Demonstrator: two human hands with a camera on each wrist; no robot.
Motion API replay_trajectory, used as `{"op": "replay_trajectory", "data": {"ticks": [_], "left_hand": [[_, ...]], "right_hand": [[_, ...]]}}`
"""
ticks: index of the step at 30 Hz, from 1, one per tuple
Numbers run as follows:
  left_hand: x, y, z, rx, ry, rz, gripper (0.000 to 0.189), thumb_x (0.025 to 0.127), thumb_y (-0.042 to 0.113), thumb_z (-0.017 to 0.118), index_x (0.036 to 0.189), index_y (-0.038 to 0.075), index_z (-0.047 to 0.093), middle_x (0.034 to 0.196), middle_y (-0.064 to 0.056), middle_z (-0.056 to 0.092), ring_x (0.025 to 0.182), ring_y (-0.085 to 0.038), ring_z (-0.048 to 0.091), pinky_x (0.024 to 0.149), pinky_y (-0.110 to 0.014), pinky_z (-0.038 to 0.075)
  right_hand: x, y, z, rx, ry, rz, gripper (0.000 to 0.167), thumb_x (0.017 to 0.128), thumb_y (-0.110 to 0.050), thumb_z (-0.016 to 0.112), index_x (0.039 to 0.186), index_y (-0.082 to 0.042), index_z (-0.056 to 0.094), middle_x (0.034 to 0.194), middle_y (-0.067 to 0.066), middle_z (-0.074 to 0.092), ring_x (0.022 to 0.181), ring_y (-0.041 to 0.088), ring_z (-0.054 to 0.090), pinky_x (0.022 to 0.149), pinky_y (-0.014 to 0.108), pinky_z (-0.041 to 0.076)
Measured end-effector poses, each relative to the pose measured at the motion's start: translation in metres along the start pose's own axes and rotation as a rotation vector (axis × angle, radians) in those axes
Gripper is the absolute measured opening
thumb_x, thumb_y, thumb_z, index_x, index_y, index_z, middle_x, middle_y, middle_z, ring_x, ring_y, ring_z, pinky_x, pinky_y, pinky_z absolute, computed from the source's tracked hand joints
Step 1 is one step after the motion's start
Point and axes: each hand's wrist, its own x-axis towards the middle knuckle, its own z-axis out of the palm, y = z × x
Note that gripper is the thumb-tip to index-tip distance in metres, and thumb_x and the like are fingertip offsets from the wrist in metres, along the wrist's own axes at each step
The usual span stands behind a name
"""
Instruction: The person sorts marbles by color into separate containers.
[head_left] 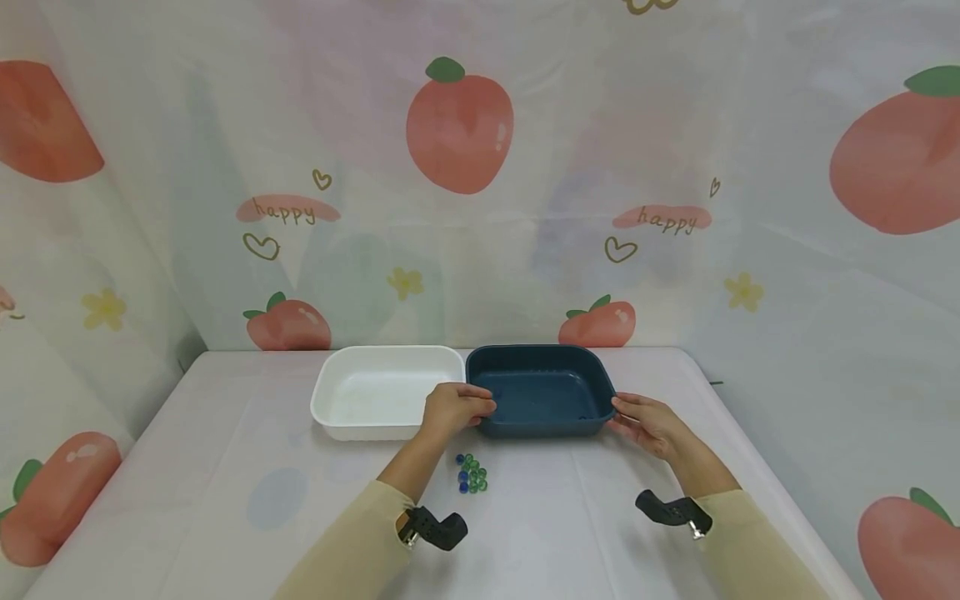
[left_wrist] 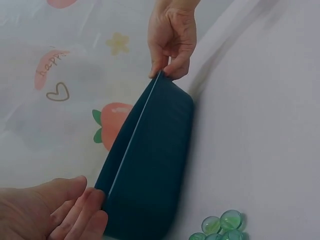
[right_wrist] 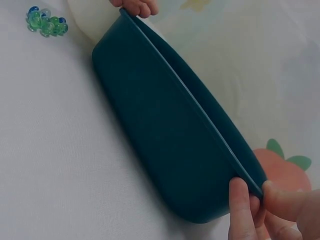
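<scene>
A dark blue rectangular basin [head_left: 543,427] with rounded corners stands on the table at the back, slightly right of the middle. At its left end my left hand [head_left: 456,408] holds the rim near the front corner, thumb and fingers at the edge. The opposite end is pinched by my right hand [head_left: 651,425], with the thumb on the rim and fingers against the outer wall, as the right wrist view shows. Inside, the basin's floor is bare except for a small dark mark near the right front. Several blue and green glass marbles [head_left: 472,475] lie clustered in front of it.
A white basin [head_left: 358,432] of similar shape stands directly left of the blue one, partly behind my left hand. Both are on a white cloth-covered table [head_left: 540,525]. Behind the table's back edge hangs a fabric backdrop [head_left: 525,275] printed with peaches.
</scene>
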Motion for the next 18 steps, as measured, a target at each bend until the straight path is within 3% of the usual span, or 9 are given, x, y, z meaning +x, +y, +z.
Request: {"op": "replay_trajectory", "data": {"ticks": [9,18], "left_hand": [[-0.01,-0.008,-0.005,-0.045,-0.058,-0.009,0.022,0.087,0.016,0.076,0.104,0.002,0.075,0.094,-0.011,0.076,0.086,-0.02,0.074,0.078,-0.03,0.061],[-0.032,-0.021,-0.014,-0.103,-0.129,-0.027,0.021,0.087,0.016,0.075,0.102,0.0,0.074,0.091,-0.01,0.076,0.084,-0.02,0.074,0.076,-0.028,0.061]], "right_hand": [[0.0,0.0,-0.001,0.013,-0.019,-0.011,0.058,0.101,-0.006,0.051,0.148,0.012,0.022,0.097,0.003,0.06,0.085,0.009,0.063,0.08,0.025,0.06],[0.001,0.001,0.0,0.013,-0.011,-0.003,0.06,0.101,-0.007,0.052,0.149,0.01,0.02,0.097,0.003,0.061,0.084,0.009,0.064,0.08,0.024,0.06]]}}
